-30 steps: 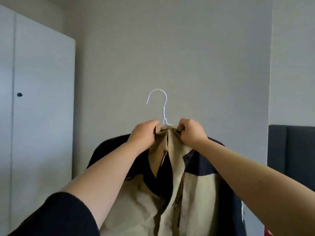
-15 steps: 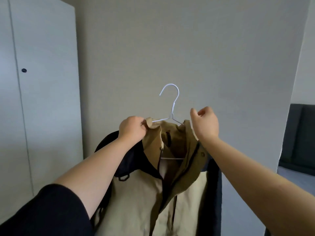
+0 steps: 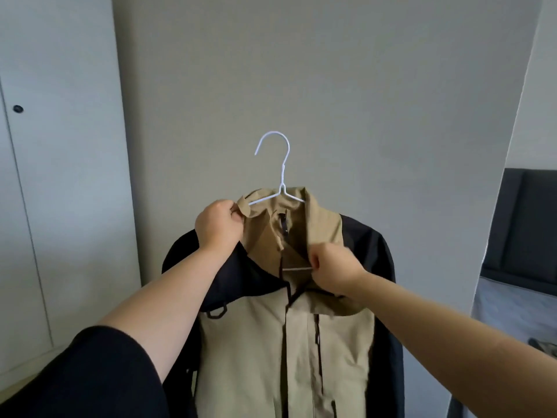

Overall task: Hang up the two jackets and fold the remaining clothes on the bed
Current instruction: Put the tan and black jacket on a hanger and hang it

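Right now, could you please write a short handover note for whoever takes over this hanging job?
Left hand grips the left collar edge of the tan and black jacket. Right hand pinches the lower bar of the white wire hanger, just inside the open collar.
The jacket sits on the hanger, held up in front of the wall; its front is open at the neck.
Done: hanger is inside the jacket.
Left: the hook is on no rail yet. The second jacket and the clothes to fold are not clearly in view.
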